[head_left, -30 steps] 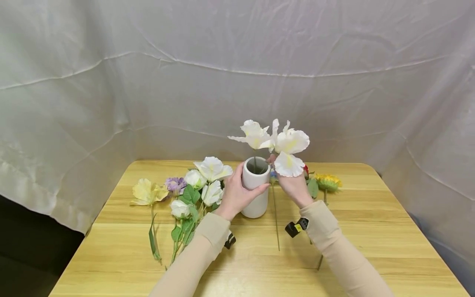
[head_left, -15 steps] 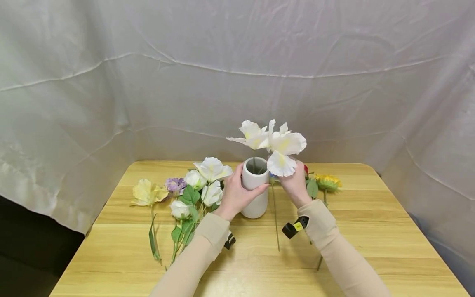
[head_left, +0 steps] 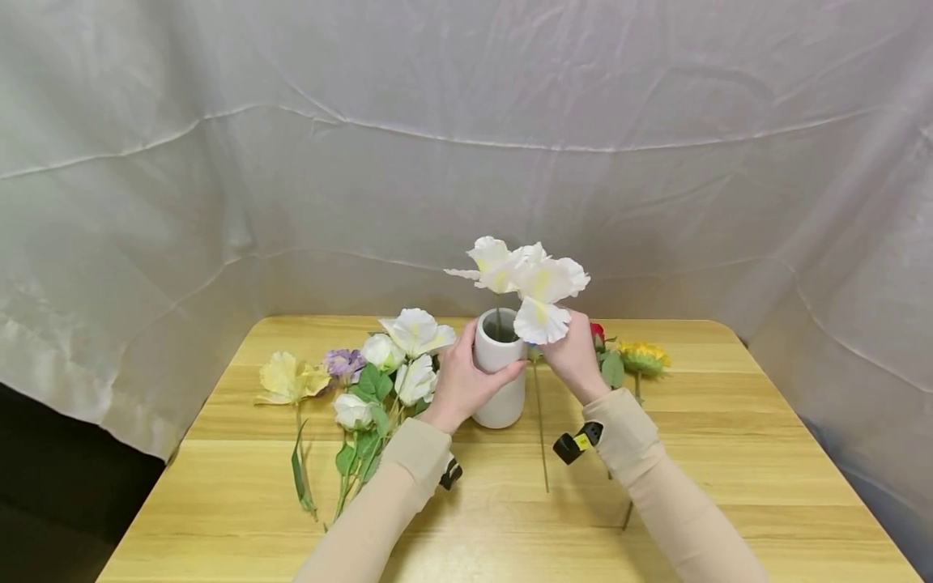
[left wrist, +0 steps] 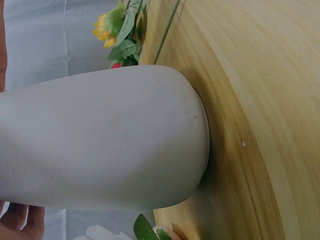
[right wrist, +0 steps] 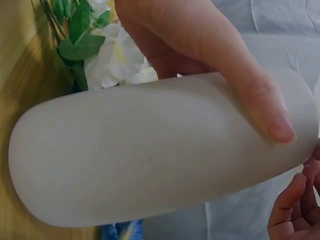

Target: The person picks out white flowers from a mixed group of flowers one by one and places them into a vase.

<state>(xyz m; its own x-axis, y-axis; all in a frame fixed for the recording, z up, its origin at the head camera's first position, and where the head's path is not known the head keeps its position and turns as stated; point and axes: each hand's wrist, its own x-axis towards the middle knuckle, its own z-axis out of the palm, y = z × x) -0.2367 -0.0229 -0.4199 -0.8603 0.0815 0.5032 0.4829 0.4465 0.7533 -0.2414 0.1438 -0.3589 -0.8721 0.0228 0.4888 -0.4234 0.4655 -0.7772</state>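
Observation:
My left hand [head_left: 466,387] grips a white vase [head_left: 501,397] around its upper part, thumb across the near side; the right wrist view shows this thumb [right wrist: 262,105] just below the rim. The vase stands upright on the table. One white iris [head_left: 490,263] rises from its mouth on a dark stem. At the rim's right side, my right hand [head_left: 576,356] holds a second white iris [head_left: 543,320], whose bloom hides the fingertips in the head view. Curled fingers [right wrist: 290,205] show beside the rim in the right wrist view; the pinched stem is hidden there.
Left of the vase lie a yellow flower [head_left: 286,379], a purple flower [head_left: 345,364] and several white blooms [head_left: 417,380] with green leaves. To the right are a sunflower [head_left: 643,358], a red flower [head_left: 598,334] and a blue flower [right wrist: 122,230]. A grey curtain [head_left: 466,178] hangs behind the table.
My right hand and the iris it holds have shifted left, so its bloom now overlaps the standing iris and covers part of the vase rim. The left hand and vase stay nearly still.

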